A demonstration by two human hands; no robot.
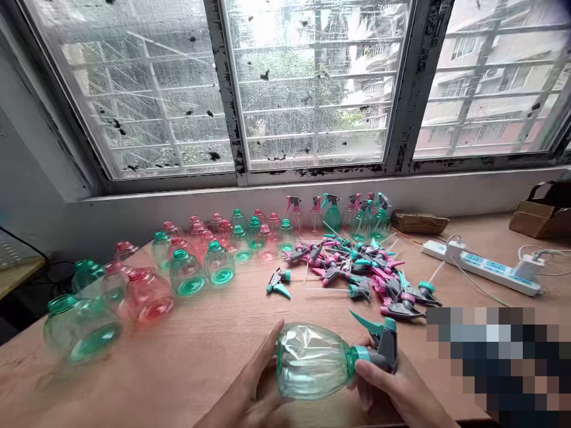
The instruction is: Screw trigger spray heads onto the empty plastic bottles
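A clear green spray bottle (314,359) lies on its side in the air above the table's front edge, its base to the left. My left hand (261,380) is wrapped round the base end. On the right, my right hand (388,380) grips the neck, thumb on the teal collar of the grey and teal spray head (387,345). The head sits on the bottle's mouth; whether it is tight I cannot tell. Just beyond, a loose teal and grey spray head (279,283) lies apart from a pile of pink and teal spray heads (348,261).
Open green and red bottles (187,273) stand in rows at the left and back. Several bottles with heads fitted (332,214) stand by the wall. A white power strip (482,267), a cardboard box (542,211) and a brown package (420,222) are at the right.
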